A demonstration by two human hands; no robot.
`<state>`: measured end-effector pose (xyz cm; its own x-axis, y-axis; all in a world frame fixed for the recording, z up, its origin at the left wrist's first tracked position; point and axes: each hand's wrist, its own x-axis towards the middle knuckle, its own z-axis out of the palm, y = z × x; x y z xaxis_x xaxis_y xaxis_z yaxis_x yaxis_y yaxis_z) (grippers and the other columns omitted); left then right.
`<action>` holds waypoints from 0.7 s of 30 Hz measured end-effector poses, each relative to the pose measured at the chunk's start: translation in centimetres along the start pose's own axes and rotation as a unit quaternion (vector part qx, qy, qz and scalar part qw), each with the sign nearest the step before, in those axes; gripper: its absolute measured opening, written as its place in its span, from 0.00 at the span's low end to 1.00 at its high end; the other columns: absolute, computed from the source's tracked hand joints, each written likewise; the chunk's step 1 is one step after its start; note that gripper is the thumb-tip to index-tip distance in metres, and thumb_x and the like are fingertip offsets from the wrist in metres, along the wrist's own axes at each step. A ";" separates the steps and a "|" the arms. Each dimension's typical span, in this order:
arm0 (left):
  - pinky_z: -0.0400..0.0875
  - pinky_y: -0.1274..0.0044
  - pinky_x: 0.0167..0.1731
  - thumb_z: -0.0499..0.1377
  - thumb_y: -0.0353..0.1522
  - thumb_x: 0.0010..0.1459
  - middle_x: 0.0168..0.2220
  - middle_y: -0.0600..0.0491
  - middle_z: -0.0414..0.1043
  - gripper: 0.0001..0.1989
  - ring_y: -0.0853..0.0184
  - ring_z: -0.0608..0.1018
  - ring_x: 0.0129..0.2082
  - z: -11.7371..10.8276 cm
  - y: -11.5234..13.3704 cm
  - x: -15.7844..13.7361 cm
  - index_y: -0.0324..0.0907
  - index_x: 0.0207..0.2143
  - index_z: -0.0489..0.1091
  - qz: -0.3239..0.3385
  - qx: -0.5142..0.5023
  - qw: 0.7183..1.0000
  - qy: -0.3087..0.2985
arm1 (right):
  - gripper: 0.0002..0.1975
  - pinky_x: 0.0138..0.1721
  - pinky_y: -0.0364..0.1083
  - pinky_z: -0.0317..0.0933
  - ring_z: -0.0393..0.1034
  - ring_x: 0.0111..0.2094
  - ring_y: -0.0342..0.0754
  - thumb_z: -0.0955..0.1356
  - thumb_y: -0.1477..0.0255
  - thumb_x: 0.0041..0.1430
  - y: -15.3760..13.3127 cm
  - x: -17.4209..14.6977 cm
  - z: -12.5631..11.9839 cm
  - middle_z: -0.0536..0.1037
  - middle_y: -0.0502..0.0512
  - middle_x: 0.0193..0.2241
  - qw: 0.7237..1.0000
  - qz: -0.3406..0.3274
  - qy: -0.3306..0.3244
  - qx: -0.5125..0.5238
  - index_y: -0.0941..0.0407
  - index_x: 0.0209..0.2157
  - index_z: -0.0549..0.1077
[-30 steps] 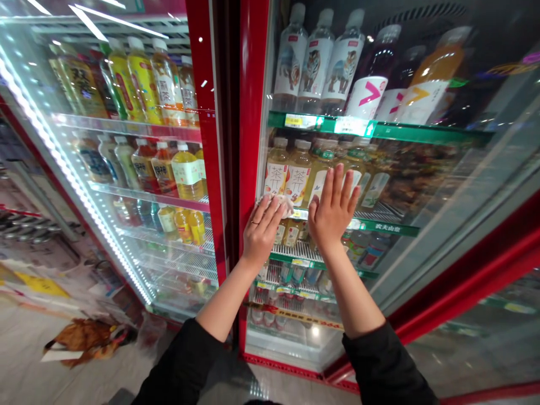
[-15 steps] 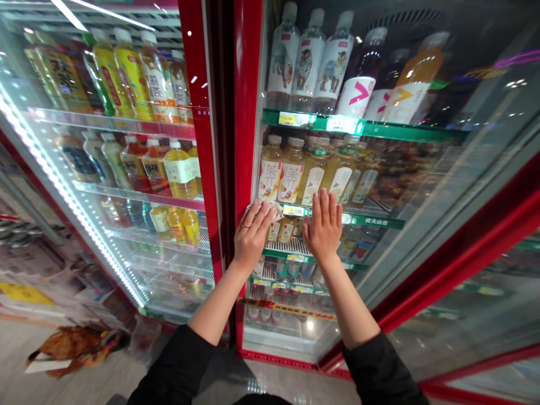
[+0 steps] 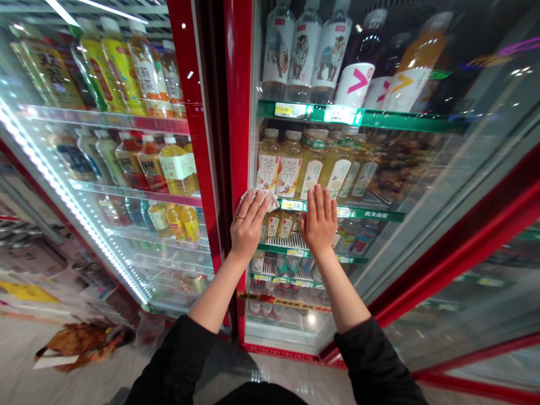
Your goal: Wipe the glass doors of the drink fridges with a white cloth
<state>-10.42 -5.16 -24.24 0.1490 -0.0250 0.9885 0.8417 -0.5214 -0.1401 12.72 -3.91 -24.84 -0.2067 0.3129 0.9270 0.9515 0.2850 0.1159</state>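
Left hand, flat, half hides a cloth against the glass door; right hand, open, empty, obscures some bottles.

Bare left forearm and bare right forearm are extended forward and upward from black fabric sleeves. Bare left hand turned palm-away, back exposed, fingers lightly bent, angled up and rightward. Bare right hand also turned palm-away, held flat, fingers straightened, kept close together, pointed up, thumb slightly separated.
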 end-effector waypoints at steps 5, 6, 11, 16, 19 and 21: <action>0.63 0.65 0.80 0.54 0.19 0.76 0.74 0.50 0.70 0.38 0.62 0.62 0.79 0.8 0.1 1.9 0.47 0.83 0.50 0.050 -0.017 0.998 -0.019 | 0.34 0.81 0.61 0.49 0.55 0.80 0.60 0.59 0.72 0.75 0.0 -0.1 0.0 0.70 0.67 0.75 0.999 -0.018 0.033 -0.004 0.60 0.79 0.62; 0.64 0.65 0.80 0.54 0.19 0.77 0.74 0.50 0.70 0.38 0.62 0.62 0.79 1.0 -0.3 2.9 0.48 0.82 0.50 0.055 -0.017 0.998 -0.019 | 0.33 0.81 0.61 0.50 0.56 0.80 0.60 0.59 0.72 0.75 0.0 -0.1 0.0 0.71 0.67 0.75 0.999 -0.020 0.037 -0.003 0.60 0.78 0.63; 0.62 0.60 0.81 0.56 0.21 0.77 0.77 0.53 0.65 0.37 0.60 0.62 0.79 1.2 -1.9 5.7 0.54 0.81 0.54 -0.006 -0.021 1.000 0.004 | 0.35 0.80 0.60 0.54 0.60 0.79 0.59 0.60 0.74 0.74 0.4 -0.4 -0.6 0.72 0.65 0.75 0.999 -0.023 0.024 0.011 0.56 0.80 0.60; 0.64 0.62 0.80 0.57 0.19 0.75 0.75 0.50 0.67 0.40 0.60 0.65 0.78 1.3 1.3 2.5 0.51 0.82 0.53 -0.018 -0.030 0.999 0.006 | 0.43 0.78 0.56 0.59 0.64 0.77 0.56 0.63 0.75 0.74 2.1 -2.6 -1.8 0.71 0.59 0.76 0.998 -0.036 0.046 0.005 0.48 0.84 0.45; 0.62 0.66 0.81 0.58 0.18 0.74 0.73 0.49 0.71 0.39 0.61 0.64 0.78 2.0 3.3 1.9 0.47 0.82 0.54 0.028 -0.043 0.998 -0.026 | 0.44 0.77 0.58 0.60 0.67 0.75 0.57 0.63 0.74 0.74 3.8 -4.0 -2.3 0.71 0.59 0.75 0.998 -0.007 0.058 -0.023 0.46 0.84 0.42; 0.61 0.67 0.81 0.57 0.18 0.74 0.72 0.50 0.72 0.38 0.62 0.64 0.78 2.5 3.8 3.0 0.46 0.81 0.56 0.056 -0.047 0.997 -0.034 | 0.44 0.77 0.58 0.61 0.68 0.75 0.58 0.63 0.73 0.75 4.8 -4.5 -2.5 0.71 0.59 0.75 0.999 0.001 0.038 -0.029 0.46 0.84 0.42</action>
<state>-5.43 -5.09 -22.00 0.2770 -0.0303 0.9604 0.7660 -0.5965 -0.2398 18.80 -6.21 -27.53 -0.1889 0.2433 0.9514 0.9640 0.2306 0.1324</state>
